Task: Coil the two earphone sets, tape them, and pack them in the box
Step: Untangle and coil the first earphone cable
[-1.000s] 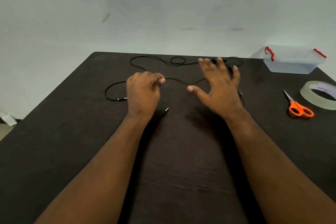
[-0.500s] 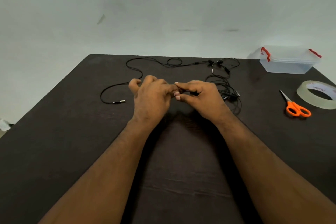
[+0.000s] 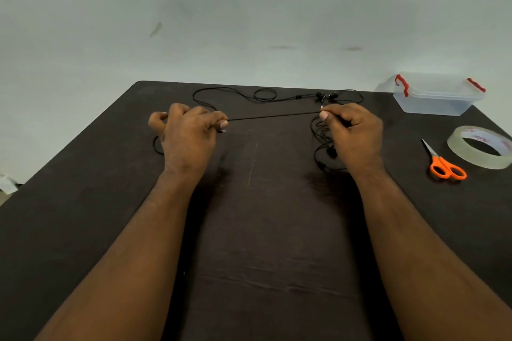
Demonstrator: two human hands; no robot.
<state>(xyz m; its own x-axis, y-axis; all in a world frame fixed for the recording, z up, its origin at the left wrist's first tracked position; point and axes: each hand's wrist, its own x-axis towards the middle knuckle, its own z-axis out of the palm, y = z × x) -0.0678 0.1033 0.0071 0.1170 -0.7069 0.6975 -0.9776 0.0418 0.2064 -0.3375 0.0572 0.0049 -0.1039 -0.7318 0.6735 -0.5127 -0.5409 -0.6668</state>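
A black earphone cable (image 3: 273,116) is stretched taut between my two hands above the dark table (image 3: 263,230). My left hand (image 3: 188,133) pinches one end of that stretch, fingers curled. My right hand (image 3: 352,130) pinches the other end between thumb and forefinger. Under and beside my right hand lies a tangle of black earphone wire (image 3: 321,147). A second earphone cord (image 3: 264,95) runs in loose loops along the table's far edge, with earbuds (image 3: 325,95) near its right end. The clear plastic box with red latches (image 3: 437,97) sits at the far right.
Orange-handled scissors (image 3: 443,165) lie to the right of my right hand. A roll of clear tape (image 3: 480,147) lies beyond them near the table's right edge. A pale wall stands behind the table.
My hands, which met at the table's middle half a second ago, have pulled apart sideways, drawing the cable straight between them. A second ago my right hand was open over the wires.
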